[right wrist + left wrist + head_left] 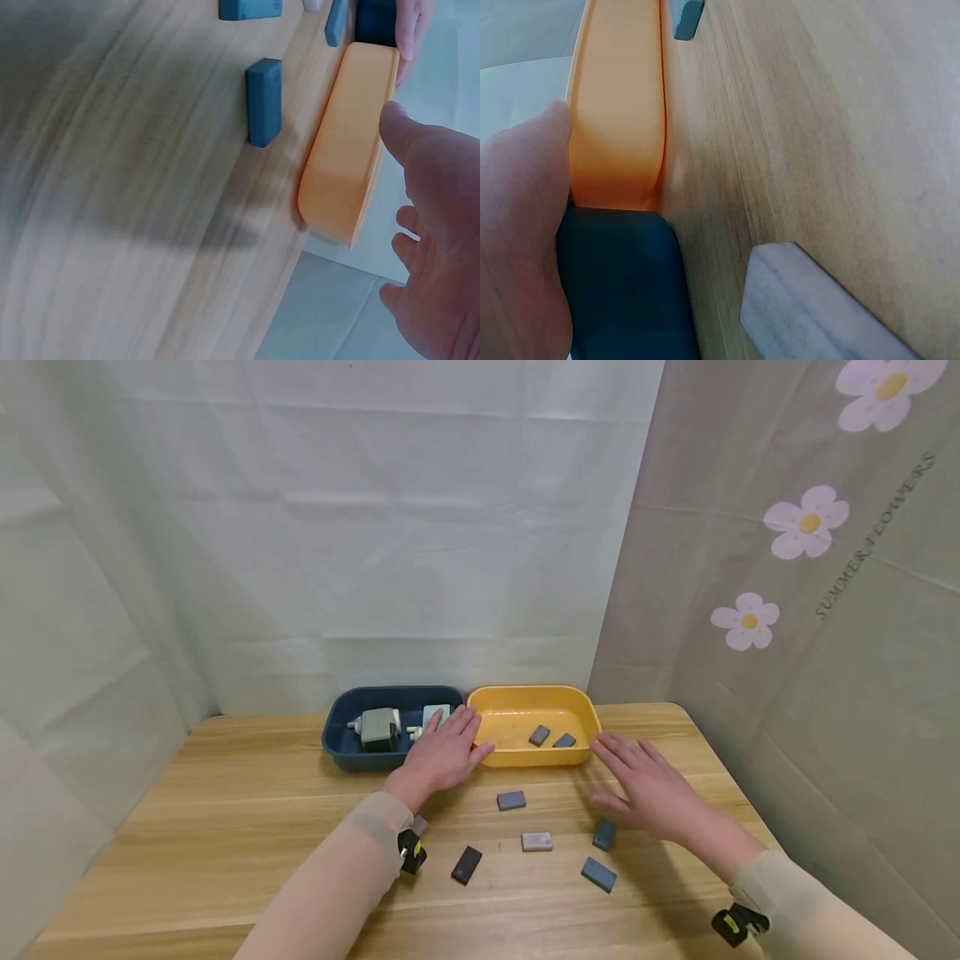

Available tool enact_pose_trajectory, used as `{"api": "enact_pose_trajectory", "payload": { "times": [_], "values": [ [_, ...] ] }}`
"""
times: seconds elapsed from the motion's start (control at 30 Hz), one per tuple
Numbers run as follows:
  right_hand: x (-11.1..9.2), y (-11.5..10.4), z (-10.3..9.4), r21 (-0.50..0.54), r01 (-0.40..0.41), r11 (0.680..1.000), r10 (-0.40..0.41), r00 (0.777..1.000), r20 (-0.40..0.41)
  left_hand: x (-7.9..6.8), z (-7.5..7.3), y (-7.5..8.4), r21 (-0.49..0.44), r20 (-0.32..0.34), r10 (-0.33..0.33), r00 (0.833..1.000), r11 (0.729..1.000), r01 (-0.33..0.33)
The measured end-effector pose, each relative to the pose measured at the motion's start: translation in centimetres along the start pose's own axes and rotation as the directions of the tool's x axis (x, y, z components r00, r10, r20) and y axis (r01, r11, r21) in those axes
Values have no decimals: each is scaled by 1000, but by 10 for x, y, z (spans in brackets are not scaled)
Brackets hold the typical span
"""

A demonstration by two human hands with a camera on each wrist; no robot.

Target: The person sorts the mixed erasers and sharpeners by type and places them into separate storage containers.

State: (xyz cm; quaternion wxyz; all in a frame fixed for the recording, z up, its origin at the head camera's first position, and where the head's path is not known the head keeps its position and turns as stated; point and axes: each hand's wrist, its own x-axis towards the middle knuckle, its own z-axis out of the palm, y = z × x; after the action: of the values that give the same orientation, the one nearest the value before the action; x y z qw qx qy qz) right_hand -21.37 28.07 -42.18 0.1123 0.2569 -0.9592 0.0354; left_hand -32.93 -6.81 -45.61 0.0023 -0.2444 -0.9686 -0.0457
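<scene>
My left hand point(442, 756) lies with straight fingers over the right end of the dark blue bin point(352, 760), its thumb by the near left corner of the yellow bin point(534, 757). My right hand point(652, 785) hovers at the yellow bin's right side, fingers extended and nothing in its grasp. Two small grey blocks sit in the yellow bin, one of them a flat block point(539, 736). The blue bin holds a grey-green boxy thing point(378, 727) with pale ends and a light blue piece point(435, 713) partly covered by my left fingers.
On the wooden table point(225, 827) in front of the bins lie several rectangular blocks: a grey block point(512, 800), a pale block point(536, 842), a black block point(467, 865) and two blue-grey ones, including a block point(598, 874) nearest the front. Another pale block point(802, 307) lies beside my left forearm.
</scene>
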Motion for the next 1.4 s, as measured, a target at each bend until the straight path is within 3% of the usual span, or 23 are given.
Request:
{"api": "enact_pose_trajectory", "payload": {
  "times": [0.6, 1.4],
  "values": [
    [-28, -2, 11, 7, 8, 1000, -9, 1000, 30, 0, -1, 0, -7, 7, -2, 1000, 1000, 2],
    [-48, -4, 26, 69, 8, 998, -15, 994, 104, -2, -1, 1, -29, -7, -3, 1000, 1000, 3]
  ]
}}
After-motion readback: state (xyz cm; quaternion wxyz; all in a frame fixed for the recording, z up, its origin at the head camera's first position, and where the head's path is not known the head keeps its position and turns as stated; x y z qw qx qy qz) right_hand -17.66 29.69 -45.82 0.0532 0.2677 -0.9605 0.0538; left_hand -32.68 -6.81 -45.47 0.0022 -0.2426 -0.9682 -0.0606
